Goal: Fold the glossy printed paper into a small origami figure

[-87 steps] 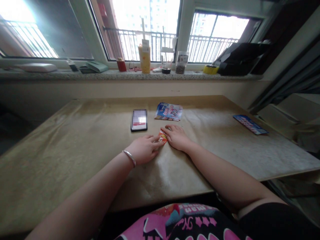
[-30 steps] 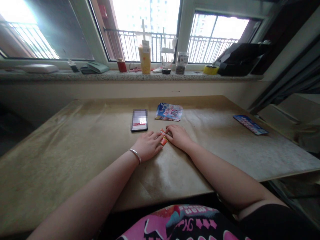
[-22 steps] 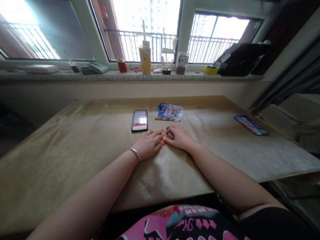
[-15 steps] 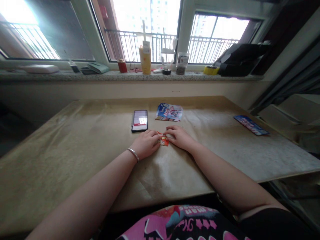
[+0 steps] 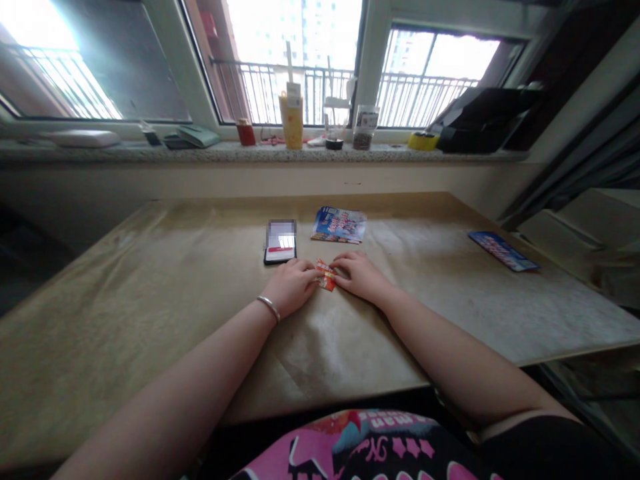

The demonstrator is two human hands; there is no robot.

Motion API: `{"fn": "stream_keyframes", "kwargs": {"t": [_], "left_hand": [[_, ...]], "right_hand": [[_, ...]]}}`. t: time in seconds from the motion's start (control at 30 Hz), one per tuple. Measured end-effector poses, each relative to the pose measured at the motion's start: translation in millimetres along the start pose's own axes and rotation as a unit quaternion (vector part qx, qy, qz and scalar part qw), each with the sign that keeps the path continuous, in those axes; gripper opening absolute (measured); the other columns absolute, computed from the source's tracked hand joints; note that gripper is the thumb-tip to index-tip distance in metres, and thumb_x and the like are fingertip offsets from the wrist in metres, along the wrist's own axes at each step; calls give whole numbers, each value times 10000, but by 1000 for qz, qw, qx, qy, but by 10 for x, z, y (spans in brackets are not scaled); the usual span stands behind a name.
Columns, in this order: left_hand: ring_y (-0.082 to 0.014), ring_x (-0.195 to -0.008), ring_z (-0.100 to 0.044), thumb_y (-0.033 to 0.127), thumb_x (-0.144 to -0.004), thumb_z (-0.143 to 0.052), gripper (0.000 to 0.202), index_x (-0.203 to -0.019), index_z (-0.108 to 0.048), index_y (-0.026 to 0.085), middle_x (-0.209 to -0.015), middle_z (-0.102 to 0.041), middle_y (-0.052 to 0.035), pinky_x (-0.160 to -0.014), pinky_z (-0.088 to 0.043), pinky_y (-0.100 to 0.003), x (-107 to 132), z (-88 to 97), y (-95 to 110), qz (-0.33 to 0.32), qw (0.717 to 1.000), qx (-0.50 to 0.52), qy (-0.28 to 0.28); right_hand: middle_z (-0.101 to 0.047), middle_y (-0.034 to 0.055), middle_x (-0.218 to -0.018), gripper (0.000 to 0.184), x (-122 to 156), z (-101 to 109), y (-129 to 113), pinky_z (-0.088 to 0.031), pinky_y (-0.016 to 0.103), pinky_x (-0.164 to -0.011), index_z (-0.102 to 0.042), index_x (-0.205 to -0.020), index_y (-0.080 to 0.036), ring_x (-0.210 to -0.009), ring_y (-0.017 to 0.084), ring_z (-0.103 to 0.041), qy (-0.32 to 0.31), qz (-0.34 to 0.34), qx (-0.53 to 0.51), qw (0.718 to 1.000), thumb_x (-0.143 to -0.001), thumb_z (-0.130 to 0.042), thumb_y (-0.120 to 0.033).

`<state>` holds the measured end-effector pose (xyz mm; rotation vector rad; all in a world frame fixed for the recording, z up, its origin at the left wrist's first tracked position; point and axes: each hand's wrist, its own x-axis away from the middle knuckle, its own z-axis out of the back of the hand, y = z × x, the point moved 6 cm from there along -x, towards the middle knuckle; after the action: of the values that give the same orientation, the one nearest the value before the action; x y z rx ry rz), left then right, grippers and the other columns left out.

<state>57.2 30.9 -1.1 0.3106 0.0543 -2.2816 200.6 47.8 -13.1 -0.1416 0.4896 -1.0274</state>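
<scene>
A small folded piece of red and orange printed paper point(image 5: 326, 275) lies on the brown table point(image 5: 150, 293) between my two hands. My left hand point(image 5: 290, 285), a silver bracelet on its wrist, rests palm down with its fingertips pinching the paper's left edge. From the other side my right hand point(image 5: 360, 276) grips the right edge, fingers curled over it. Both hands press the paper against the tabletop. Most of the paper is hidden by the fingers.
A phone point(image 5: 280, 242) lies just beyond my left hand, and a blue printed leaflet point(image 5: 339, 225) beyond my right. Another blue leaflet point(image 5: 503, 250) sits near the table's right edge. The windowsill point(image 5: 225, 152) holds cups, jars and small items.
The paper has been turned and folded smaller between my fingers. Both hands have shifted slightly away from me and stay closed on it.
</scene>
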Motion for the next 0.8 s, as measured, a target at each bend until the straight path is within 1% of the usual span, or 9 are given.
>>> {"fn": "stream_keyframes", "kwargs": {"t": [0.1,0.2,0.37,0.47,0.57,0.63,0.73,0.8], "left_hand": [[-187,-903,-573,260,-883,-481,222,-958,-689,244,-994,-667,-31,-798,-458,-311,-9,-12,-24,4,1000,17,-8],[-190,-890,-584,268,-875,-495,211,-903,-701,236,-971,-680,-30,-781,-465,-311,-7,-11,-35,8,1000,21,-5],[-188,-891,-586,278,-854,-514,189,-894,-691,224,-970,-673,-39,-798,-470,-314,2,12,-17,6,1000,22,10],[-188,-902,-586,274,-848,-522,175,-890,-684,224,-975,-671,-39,-802,-473,-307,-3,15,-24,9,1000,28,5],[-191,-910,-588,261,-842,-532,163,-883,-682,212,-964,-678,-40,-825,-471,-310,-10,5,-53,17,999,34,4],[-190,-910,-590,253,-849,-521,170,-887,-680,206,-961,-681,-41,-832,-471,-311,-13,-8,-73,19,999,40,7],[-188,-908,-593,253,-857,-504,184,-893,-679,208,-967,-683,-38,-837,-472,-314,-16,-29,-89,17,999,49,14],[-193,-911,-594,263,-853,-509,185,-902,-678,207,-959,-684,-41,-842,-472,-321,-15,-36,-99,23,998,48,17]], "right_hand": [[-627,88,-1108,278,-7,-19,22,-377,368,-971,-684,-1026,-208,-1075,213,-531,0,-4,-6,1000,-802,-607,-352],[-625,89,-1119,281,-20,-42,56,-369,378,-981,-685,-1023,-218,-1096,214,-528,-3,-13,-15,1000,-789,-626,-362],[-641,78,-1083,247,-37,-47,69,-385,362,-956,-696,-972,-213,-1054,203,-553,9,-18,-44,999,-758,-668,-335],[-665,66,-991,183,-44,-40,52,-404,337,-918,-702,-905,-199,-983,189,-574,14,-18,-61,998,-749,-680,-292],[-675,61,-919,139,-44,-45,61,-407,337,-900,-705,-853,-189,-932,188,-581,11,-42,-60,997,-739,-684,-265],[-674,67,-935,161,-38,-46,67,-397,352,-910,-707,-871,-188,-942,196,-577,12,-54,-51,997,-739,-678,-275],[-662,79,-997,224,-34,-50,60,-391,358,-919,-700,-944,-186,-984,205,-564,10,-54,-43,998,-747,-664,-286],[-661,81,-990,219,-36,-48,56,-395,348,-913,-699,-933,-178,-983,203,-566,8,-51,-49,997,-742,-670,-283]]}}
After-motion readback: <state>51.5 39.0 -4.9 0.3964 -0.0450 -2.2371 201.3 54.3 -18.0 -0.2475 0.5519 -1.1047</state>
